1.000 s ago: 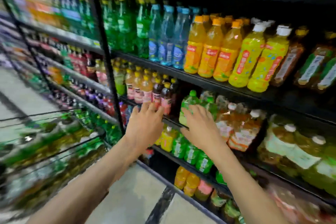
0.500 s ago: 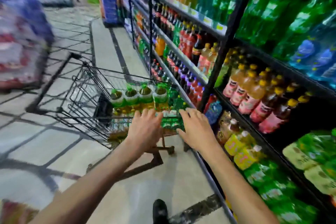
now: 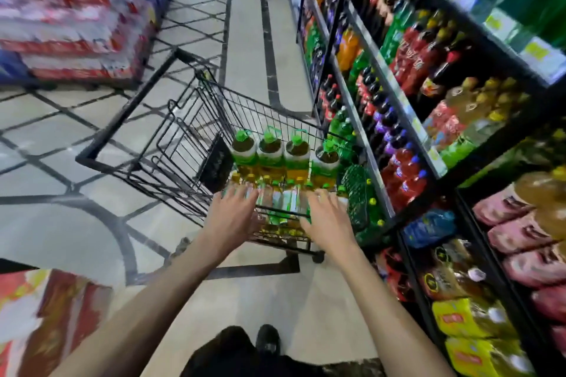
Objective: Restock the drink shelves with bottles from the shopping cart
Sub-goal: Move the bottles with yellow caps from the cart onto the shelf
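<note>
1. Both hands reach out over the near end of the shopping cart; the left hand and the right hand are palm down, fingers spread and fairly straight, gripping nothing
2. Between the two hands and under their fingertips sits a cluster of small bottles with green caps, packed into the cart's near end; blur hides whether the fingers actually touch them
3. Just beyond the hands four big bottles stand upright in a row inside the cart, with amber liquid, green labels and green caps
4. To the right of the right hand run the drink shelves, crowded with red, purple, green and orange bottles
5. Well off to the left of the left hand, stacked cases stand blurred
6. Under the forearms, nearer the person, a dark shoe rests on the tiled floor
</note>
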